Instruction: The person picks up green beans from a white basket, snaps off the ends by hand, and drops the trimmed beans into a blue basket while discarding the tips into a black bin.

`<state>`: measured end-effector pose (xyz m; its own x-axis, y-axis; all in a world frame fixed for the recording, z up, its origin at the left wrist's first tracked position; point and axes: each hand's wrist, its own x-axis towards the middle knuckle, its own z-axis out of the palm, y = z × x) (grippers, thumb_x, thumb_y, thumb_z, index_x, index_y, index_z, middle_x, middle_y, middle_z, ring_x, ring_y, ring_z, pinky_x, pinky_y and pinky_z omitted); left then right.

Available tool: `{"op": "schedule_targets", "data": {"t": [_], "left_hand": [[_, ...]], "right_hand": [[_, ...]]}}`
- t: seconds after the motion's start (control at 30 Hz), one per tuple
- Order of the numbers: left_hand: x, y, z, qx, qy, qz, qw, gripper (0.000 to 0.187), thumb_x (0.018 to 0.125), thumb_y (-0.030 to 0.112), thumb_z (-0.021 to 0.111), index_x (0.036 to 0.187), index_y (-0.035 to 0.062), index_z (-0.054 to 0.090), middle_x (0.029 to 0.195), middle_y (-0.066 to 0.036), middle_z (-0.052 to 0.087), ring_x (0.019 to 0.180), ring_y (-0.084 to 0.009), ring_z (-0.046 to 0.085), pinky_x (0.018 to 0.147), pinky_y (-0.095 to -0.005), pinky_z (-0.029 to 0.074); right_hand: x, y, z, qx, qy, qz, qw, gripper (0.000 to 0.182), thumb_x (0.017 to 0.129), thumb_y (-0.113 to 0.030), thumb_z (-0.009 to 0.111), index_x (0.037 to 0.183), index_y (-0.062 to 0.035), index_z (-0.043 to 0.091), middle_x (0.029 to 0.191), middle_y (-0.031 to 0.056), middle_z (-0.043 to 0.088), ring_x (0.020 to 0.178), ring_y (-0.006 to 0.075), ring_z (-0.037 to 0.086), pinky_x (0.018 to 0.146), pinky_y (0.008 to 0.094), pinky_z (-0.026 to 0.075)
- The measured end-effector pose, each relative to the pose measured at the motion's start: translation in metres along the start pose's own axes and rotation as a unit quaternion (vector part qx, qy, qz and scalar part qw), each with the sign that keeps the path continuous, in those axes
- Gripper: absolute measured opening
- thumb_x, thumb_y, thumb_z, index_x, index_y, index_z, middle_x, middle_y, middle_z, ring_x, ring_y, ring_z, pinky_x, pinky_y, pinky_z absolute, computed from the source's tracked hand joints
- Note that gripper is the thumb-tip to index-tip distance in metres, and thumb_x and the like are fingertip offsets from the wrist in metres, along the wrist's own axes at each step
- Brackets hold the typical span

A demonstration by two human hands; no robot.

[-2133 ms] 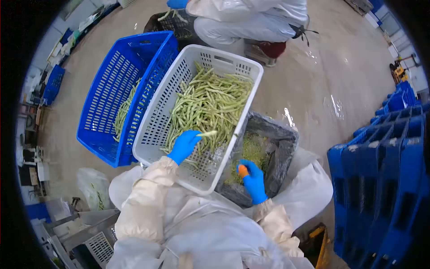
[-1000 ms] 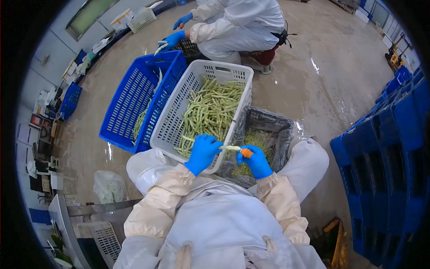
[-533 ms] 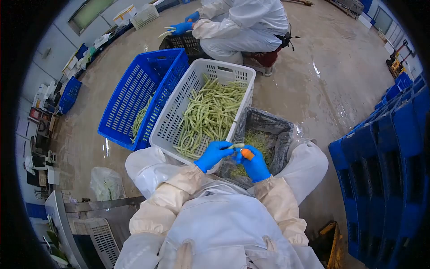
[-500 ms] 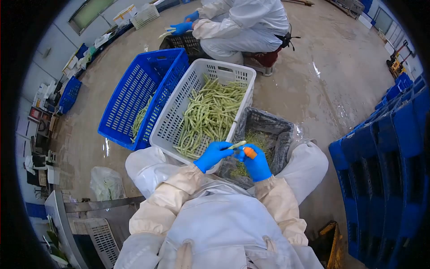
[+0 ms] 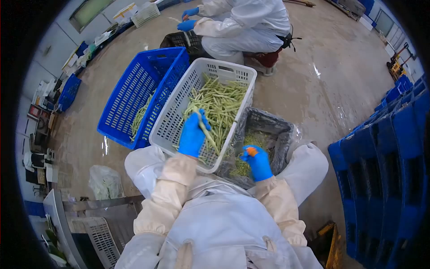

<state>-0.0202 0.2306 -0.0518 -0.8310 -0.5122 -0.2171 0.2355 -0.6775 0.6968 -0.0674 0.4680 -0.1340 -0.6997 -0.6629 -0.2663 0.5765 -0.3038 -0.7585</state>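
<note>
Our left hand (image 5: pixel 192 134) pinches one bean (image 5: pixel 204 130) over the white basket (image 5: pixel 172 112); our right hand (image 5: pixel 257 161), near the lined bin (image 5: pixel 280 139), clenches an orange tool (image 5: pixel 251 151).

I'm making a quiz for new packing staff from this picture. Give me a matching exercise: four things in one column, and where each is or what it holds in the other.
1. left hand
2. right hand
3. white basket
4. blue basket

a. leans beside the white basket, a few beans inside
b. holds a bean
c. holds a small orange tool over the dark bin
d. full of green beans

Pairs: 1-b, 2-c, 3-d, 4-a
</note>
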Motion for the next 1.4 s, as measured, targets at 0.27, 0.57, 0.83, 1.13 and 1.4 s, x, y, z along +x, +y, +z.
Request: {"op": "schedule_targets", "data": {"t": [0.27,0.57,0.83,1.13,1.4], "left_hand": [[0.018,0.028,-0.005,-0.164,-0.072,-0.001,0.984,0.036,0.091,0.031,0.049,0.118,0.0060,0.047,0.082,-0.002,0.049,0.072,-0.0150,0.045,0.064,-0.0297,0.041],[0.015,-0.001,-0.001,-0.143,-0.046,-0.011,0.989,0.039,0.091,0.031,0.050,0.119,0.0051,0.047,0.080,-0.003,0.050,0.070,-0.0156,0.044,0.063,-0.0305,0.040],[-0.002,-0.018,0.008,0.035,0.038,-0.041,0.998,0.034,0.090,0.026,0.053,0.117,0.0057,0.049,0.084,-0.004,0.055,0.076,-0.0170,0.054,0.071,-0.0331,0.047],[-0.005,-0.058,-0.032,-0.121,0.066,-0.096,0.986,0.025,0.088,0.016,0.056,0.110,0.0049,0.054,0.091,-0.006,0.060,0.082,-0.0209,0.060,0.078,-0.0369,0.049],[-0.022,-0.020,0.003,0.221,-0.153,-0.269,0.925,0.036,0.086,0.012,0.054,0.119,-0.0023,0.050,0.096,-0.012,0.062,0.085,-0.0192,0.061,0.076,-0.0333,0.051]], "right_hand": [[0.001,0.004,0.014,-0.131,0.021,-0.050,0.990,0.019,0.085,-0.007,0.056,0.102,0.0009,0.058,0.090,0.0091,0.061,0.080,0.0150,0.058,0.075,0.0289,0.048],[-0.008,0.001,0.039,-0.161,-0.094,-0.071,0.980,0.026,0.090,-0.010,0.052,0.115,-0.0014,0.053,0.099,0.0079,0.061,0.092,0.0161,0.059,0.080,0.0298,0.048],[-0.008,0.005,0.039,-0.461,0.022,-0.188,0.867,0.016,0.084,-0.007,0.056,0.099,-0.0030,0.058,0.079,0.0112,0.059,0.072,0.0197,0.060,0.063,0.0330,0.046],[-0.014,-0.015,0.056,-0.350,0.157,-0.296,0.875,0.009,0.083,-0.004,0.053,0.092,-0.0023,0.056,0.080,0.0086,0.056,0.073,0.0173,0.054,0.067,0.0304,0.044],[-0.005,-0.003,0.046,-0.350,-0.013,-0.248,0.903,0.009,0.087,-0.007,0.053,0.092,-0.0016,0.058,0.080,0.0008,0.057,0.073,0.0111,0.052,0.067,0.0250,0.043]]}}
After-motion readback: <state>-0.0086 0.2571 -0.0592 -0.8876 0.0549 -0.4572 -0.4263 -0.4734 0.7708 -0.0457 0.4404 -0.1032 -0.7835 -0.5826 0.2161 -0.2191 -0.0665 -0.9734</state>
